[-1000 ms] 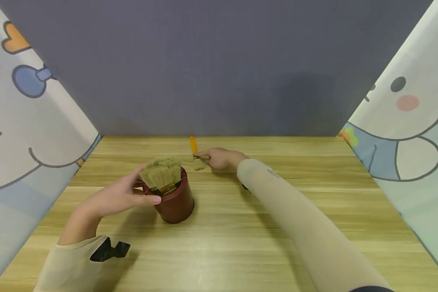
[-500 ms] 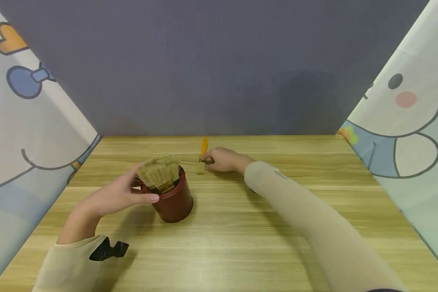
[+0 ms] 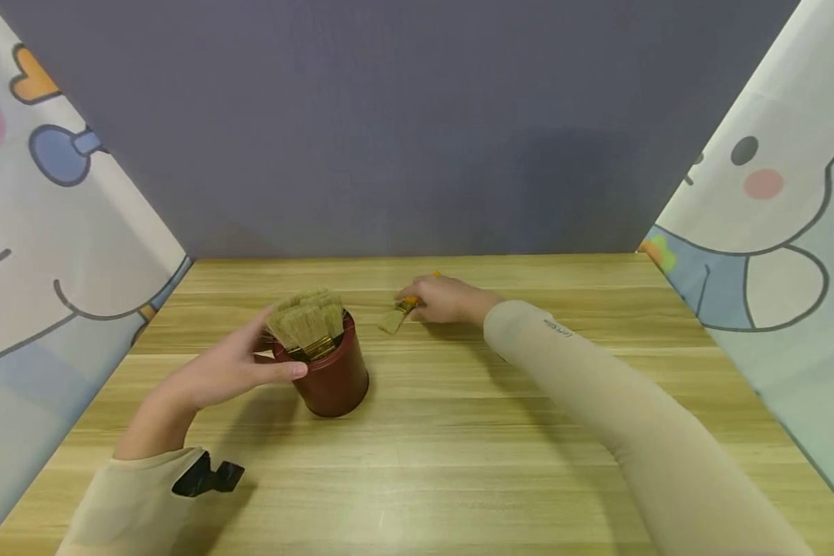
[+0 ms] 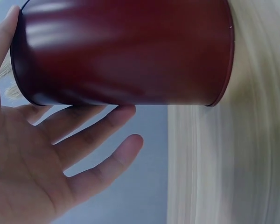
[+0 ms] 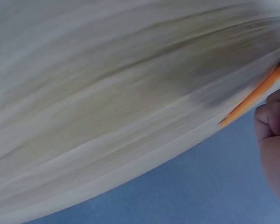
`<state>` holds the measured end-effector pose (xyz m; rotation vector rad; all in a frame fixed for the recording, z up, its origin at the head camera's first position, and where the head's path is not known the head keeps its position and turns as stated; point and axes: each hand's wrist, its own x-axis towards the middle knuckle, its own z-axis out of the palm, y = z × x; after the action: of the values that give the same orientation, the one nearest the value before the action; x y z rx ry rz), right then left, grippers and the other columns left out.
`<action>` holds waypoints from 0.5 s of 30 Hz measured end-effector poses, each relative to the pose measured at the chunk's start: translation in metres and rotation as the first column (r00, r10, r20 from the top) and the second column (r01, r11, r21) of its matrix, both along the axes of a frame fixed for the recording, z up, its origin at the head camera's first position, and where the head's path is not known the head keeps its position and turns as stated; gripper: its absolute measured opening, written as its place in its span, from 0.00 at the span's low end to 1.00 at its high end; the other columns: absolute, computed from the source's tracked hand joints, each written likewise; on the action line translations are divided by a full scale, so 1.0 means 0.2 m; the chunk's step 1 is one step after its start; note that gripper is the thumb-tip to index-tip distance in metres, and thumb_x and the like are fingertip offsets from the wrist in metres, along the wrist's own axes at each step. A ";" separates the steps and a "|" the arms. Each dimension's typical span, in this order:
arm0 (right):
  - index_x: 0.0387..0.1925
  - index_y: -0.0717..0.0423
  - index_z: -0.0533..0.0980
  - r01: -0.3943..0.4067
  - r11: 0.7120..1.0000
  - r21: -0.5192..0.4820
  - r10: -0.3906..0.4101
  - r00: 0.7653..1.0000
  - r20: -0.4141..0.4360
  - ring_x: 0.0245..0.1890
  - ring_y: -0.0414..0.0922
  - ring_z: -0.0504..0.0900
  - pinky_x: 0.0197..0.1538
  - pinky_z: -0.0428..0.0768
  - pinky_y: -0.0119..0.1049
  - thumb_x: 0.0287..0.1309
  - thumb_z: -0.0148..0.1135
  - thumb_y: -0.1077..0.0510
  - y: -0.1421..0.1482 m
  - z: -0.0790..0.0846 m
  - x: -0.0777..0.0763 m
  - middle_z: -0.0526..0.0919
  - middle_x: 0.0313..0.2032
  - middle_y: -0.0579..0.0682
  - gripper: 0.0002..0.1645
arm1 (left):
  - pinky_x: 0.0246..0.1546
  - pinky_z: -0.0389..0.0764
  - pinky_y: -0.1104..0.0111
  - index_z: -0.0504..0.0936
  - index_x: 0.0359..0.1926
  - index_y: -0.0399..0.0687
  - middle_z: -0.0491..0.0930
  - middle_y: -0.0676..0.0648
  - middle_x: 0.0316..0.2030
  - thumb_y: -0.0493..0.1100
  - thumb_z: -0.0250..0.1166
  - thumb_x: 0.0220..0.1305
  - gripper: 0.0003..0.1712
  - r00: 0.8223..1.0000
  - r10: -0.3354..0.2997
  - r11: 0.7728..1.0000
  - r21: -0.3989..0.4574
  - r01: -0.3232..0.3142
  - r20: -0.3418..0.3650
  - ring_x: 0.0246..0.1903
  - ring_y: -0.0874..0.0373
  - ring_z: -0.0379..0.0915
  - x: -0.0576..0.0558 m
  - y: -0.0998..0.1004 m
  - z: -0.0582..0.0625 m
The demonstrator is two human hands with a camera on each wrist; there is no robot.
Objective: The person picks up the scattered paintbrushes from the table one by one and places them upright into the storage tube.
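Left of the table's middle stands a dark red can (image 3: 335, 386), packed with paintbrushes (image 3: 307, 320) whose pale bristles point up. My left hand (image 3: 225, 371) holds it by the near left side, thumb across the rim. In the left wrist view the fingers (image 4: 91, 137) reach along the can's smooth wall (image 4: 130, 51), one fingertip apart from it. Farther back, my right hand (image 3: 448, 300) pinches a single paintbrush (image 3: 392, 319) near its metal band, bristles toward the can. Its orange handle (image 5: 252, 98) shows in the right wrist view; in the head view the hand covers most of it.
A wood-grain tabletop (image 3: 424, 463) spreads under both hands. Behind its back edge rises a grey panel (image 3: 403, 139). Cartoon-printed sheets (image 3: 76, 255) flank the table on the left and right.
The loose paintbrush has turned, its handle swinging right under my right hand and its bristles now pointing lower left. The right hand has shifted right. My left hand stays on the can.
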<state>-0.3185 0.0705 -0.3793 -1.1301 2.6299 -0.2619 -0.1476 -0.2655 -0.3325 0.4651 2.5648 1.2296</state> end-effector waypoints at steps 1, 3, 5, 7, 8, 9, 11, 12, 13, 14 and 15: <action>0.74 0.43 0.76 -0.003 1.000 0.009 0.003 1.000 0.004 0.46 0.46 0.81 0.50 0.81 0.42 0.76 0.65 0.49 0.01 0.00 -0.01 0.82 0.52 0.51 0.29 | 0.60 0.83 0.59 0.42 0.87 0.51 0.69 0.35 0.74 0.52 0.73 0.71 0.59 1.000 0.001 1.000 -0.005 -0.001 -0.005 0.67 0.39 0.75 0.00 0.00 0.00; 0.74 0.39 0.76 -0.009 1.000 0.026 0.009 1.000 0.004 0.40 0.44 0.76 0.43 0.77 0.40 0.76 0.65 0.50 0.02 -0.02 -0.02 0.80 0.47 0.50 0.28 | 0.62 0.83 0.53 0.40 0.87 0.47 0.69 0.33 0.73 0.52 0.73 0.71 0.61 1.000 0.004 1.000 -0.011 -0.004 -0.006 0.67 0.38 0.75 -0.01 0.01 -0.01; 0.72 0.39 0.78 -0.022 0.999 0.044 0.023 0.999 -0.026 0.39 0.43 0.76 0.43 0.76 0.39 0.76 0.66 0.49 0.02 -0.04 -0.03 0.80 0.46 0.48 0.26 | 0.62 0.82 0.50 0.37 0.87 0.44 0.69 0.32 0.73 0.53 0.73 0.71 0.63 1.000 0.011 1.000 -0.020 -0.011 -0.002 0.67 0.37 0.75 -0.01 0.01 -0.01; 0.68 0.42 0.80 -0.031 0.998 0.051 0.034 0.998 -0.049 0.42 0.43 0.78 0.47 0.79 0.40 0.75 0.66 0.47 0.02 -0.05 -0.04 0.81 0.48 0.48 0.24 | 0.62 0.82 0.49 0.38 0.87 0.44 0.70 0.32 0.73 0.53 0.73 0.71 0.63 1.000 0.014 1.000 -0.023 -0.014 0.000 0.67 0.37 0.75 -0.02 0.01 -0.02; 0.66 0.44 0.82 -0.032 0.998 0.050 0.035 0.998 -0.058 0.44 0.44 0.80 0.49 0.81 0.41 0.74 0.67 0.47 0.02 -0.05 -0.04 0.82 0.49 0.48 0.23 | 0.62 0.82 0.50 0.39 0.87 0.46 0.70 0.33 0.73 0.53 0.73 0.71 0.62 1.000 0.014 1.000 -0.022 -0.014 -0.001 0.67 0.38 0.76 -0.03 0.01 -0.02; 0.63 0.46 0.83 -0.032 0.998 0.051 0.036 0.997 -0.067 0.45 0.44 0.81 0.51 0.82 0.43 0.74 0.68 0.46 0.02 -0.04 -0.05 0.82 0.50 0.49 0.21 | 0.62 0.82 0.50 0.40 0.87 0.49 0.70 0.34 0.73 0.53 0.73 0.71 0.61 1.000 0.016 1.000 -0.022 -0.016 -0.003 0.67 0.38 0.76 -0.03 0.00 -0.02; 0.58 0.50 0.84 -0.027 0.999 0.046 0.030 0.998 -0.062 0.47 0.45 0.82 0.54 0.83 0.45 0.73 0.69 0.45 0.02 -0.03 -0.05 0.83 0.51 0.49 0.20 | 0.61 0.82 0.52 0.42 0.87 0.54 0.70 0.36 0.73 0.53 0.73 0.71 0.60 1.000 0.013 1.000 -0.019 -0.013 -0.007 0.66 0.39 0.76 -0.04 0.00 -0.02; 0.56 0.51 0.85 -0.019 0.999 0.039 0.021 0.998 -0.052 0.48 0.45 0.83 0.55 0.83 0.45 0.72 0.69 0.45 0.03 -0.03 -0.05 0.83 0.52 0.49 0.19 | 0.60 0.83 0.53 0.43 0.87 0.57 0.71 0.37 0.73 0.54 0.73 0.71 0.59 1.000 0.011 1.000 -0.018 -0.012 -0.008 0.65 0.40 0.77 -0.04 0.00 -0.02; 0.54 0.51 0.85 -0.009 1.000 0.028 0.010 0.999 -0.037 0.48 0.46 0.82 0.55 0.83 0.45 0.72 0.70 0.45 0.03 -0.02 -0.05 0.83 0.51 0.49 0.18 | 0.60 0.83 0.54 0.43 0.87 0.58 0.71 0.37 0.72 0.54 0.73 0.72 0.58 1.000 0.006 1.000 -0.019 -0.007 -0.012 0.65 0.40 0.77 -0.05 0.00 -0.03; 0.52 0.51 0.85 0.002 1.000 0.015 -0.001 1.000 -0.022 0.47 0.46 0.82 0.54 0.83 0.45 0.71 0.70 0.45 0.04 -0.02 -0.05 0.84 0.51 0.48 0.18 | 0.60 0.83 0.54 0.43 0.87 0.61 0.71 0.38 0.72 0.54 0.73 0.71 0.58 1.000 0.010 1.000 -0.020 -0.010 -0.010 0.65 0.41 0.77 -0.05 0.01 -0.03; 0.50 0.51 0.85 0.012 1.000 0.002 -0.012 1.000 -0.006 0.46 0.45 0.82 0.53 0.82 0.44 0.71 0.71 0.44 0.04 -0.02 -0.05 0.84 0.51 0.48 0.17 | 0.60 0.83 0.53 0.43 0.87 0.62 0.71 0.38 0.72 0.55 0.73 0.71 0.58 1.000 0.009 1.000 -0.020 -0.009 -0.010 0.65 0.41 0.77 -0.06 0.01 -0.03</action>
<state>-0.3277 0.0787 -0.3834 -1.1159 2.6422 -0.2589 -0.1592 -0.2643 -0.3375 0.4578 2.5875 1.2068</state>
